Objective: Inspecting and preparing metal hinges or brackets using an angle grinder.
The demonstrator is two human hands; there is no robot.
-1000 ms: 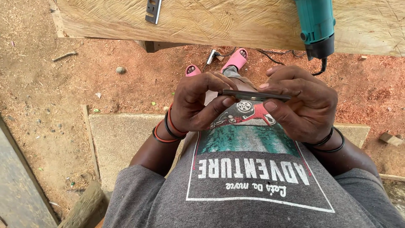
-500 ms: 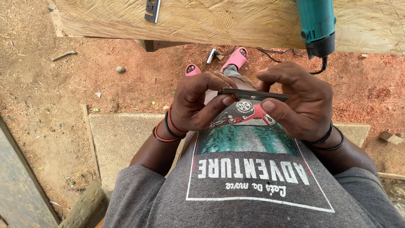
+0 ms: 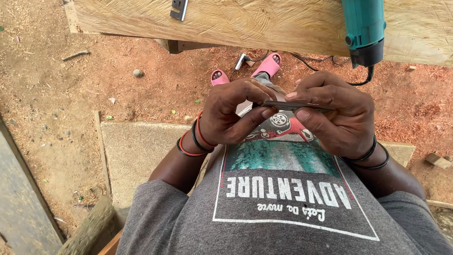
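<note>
Up top, a broad rough-sawn wooden plank (image 3: 264, 26) spanning the view, grain swirling pale yellow. Below it, red dirt ground (image 3: 71, 94) strewn with sawdust and a small stone (image 3: 138, 73), plus a flat concrete slab (image 3: 137, 151) underfoot. Closer in, a grey printed T-shirt (image 3: 283, 208) filling the bottom of the frame. On the plank at right, a teal power tool (image 3: 363, 28) lying with its black cord trailing down over the edge. Down on the dirt, two pink sandals (image 3: 266, 63) poking out beyond the knees. Centre stage, left hand (image 3: 233, 113) and right hand (image 3: 332, 115) raised together in front of the chest, red and black bands on the left wrist, black bands on the right. Between them, a thin dark metal blade (image 3: 292, 106) held level, each end pinched: left fingers (image 3: 257, 92) curled tight over the near end with thumb beneath, right fingers (image 3: 321, 87) arched over the far end, thumb pressed up under it. At the plank's top edge, a small grey metal piece (image 3: 179, 9), well apart from everything.
</note>
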